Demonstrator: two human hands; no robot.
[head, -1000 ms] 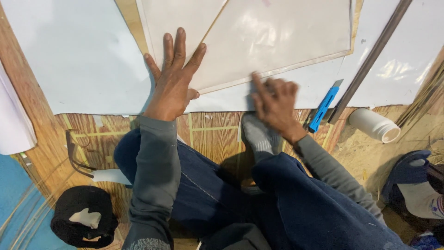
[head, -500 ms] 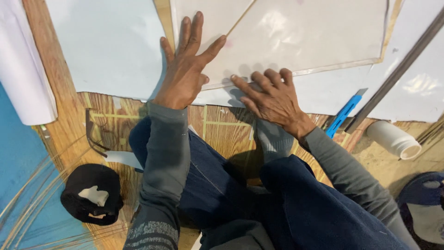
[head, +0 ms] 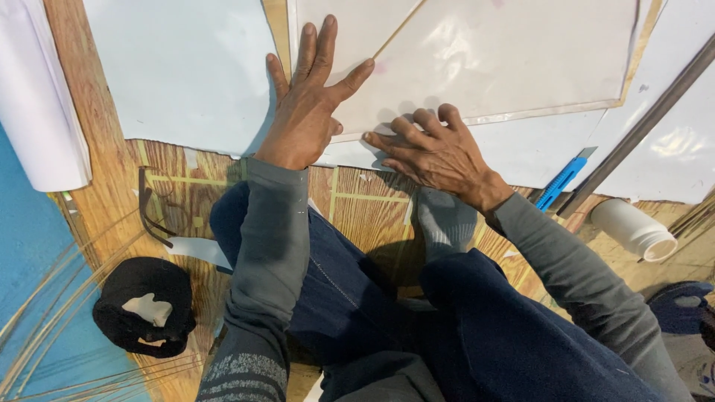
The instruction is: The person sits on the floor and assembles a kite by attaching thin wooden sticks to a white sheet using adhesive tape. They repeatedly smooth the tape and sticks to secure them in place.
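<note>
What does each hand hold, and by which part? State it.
Nothing is gripped. The left hand and right hand press flat on the translucent sheet near its lower edge.

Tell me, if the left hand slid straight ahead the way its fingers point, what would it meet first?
The left hand lies flat, fingers pointing up-frame. Straight ahead there is only more of the translucent sheet and its thin stick edge; beyond the picture's top I cannot tell.

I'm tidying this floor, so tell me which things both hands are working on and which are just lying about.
In hand:
left hand flat on the translucent sheet
right hand pressing the sheet's lower edge

Lying about:
blue utility knife
white plastic bottle
black cap
paper roll
thin sticks
</note>
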